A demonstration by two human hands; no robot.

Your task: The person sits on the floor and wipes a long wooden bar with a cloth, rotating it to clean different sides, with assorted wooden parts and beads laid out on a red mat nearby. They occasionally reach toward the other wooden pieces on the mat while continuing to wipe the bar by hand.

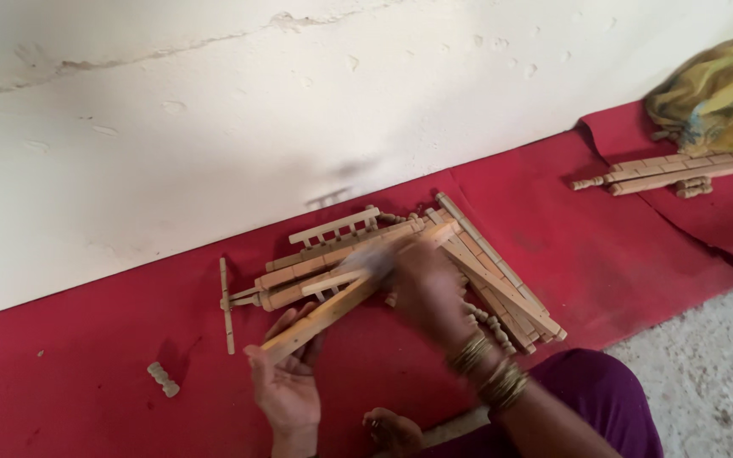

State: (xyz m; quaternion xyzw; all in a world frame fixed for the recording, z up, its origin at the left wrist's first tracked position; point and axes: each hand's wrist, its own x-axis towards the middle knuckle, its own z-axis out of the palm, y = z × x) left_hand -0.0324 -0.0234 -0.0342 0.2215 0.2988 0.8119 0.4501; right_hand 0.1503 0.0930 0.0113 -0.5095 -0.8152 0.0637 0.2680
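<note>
a white plastered wall (299,102) runs along the far edge of a red mat (86,373), which covers most of the floor; bare grey floor (714,373) shows at the mat's near right corner. against the far edge, mid-mat, lies a pile of turned wooden rails and slats (485,263), some with rows of small spindles. a smaller bundle of wooden pieces (663,174) sits toward the far right corner, just beside a crumpled yellow cloth (714,93). a single thin wooden stick (227,305) lies left of the pile, and a small pale turned spindle (163,379) lies apart near the mat's left part.

the left hand (288,382) is palm-up, fingers curled loosely under the near end of a long wooden bar (332,309) that slants up toward the pile. the right hand (422,284), wrist stacked with gold bangles (485,369), is blurred with motion over the bar's upper end; its grip cannot be told.

as a judgement, good work here means keeping the left hand firm as a cradle so the bar does not twist, and letting the right hand work along the grain with short, even strokes, clear of the loose pile.
</note>
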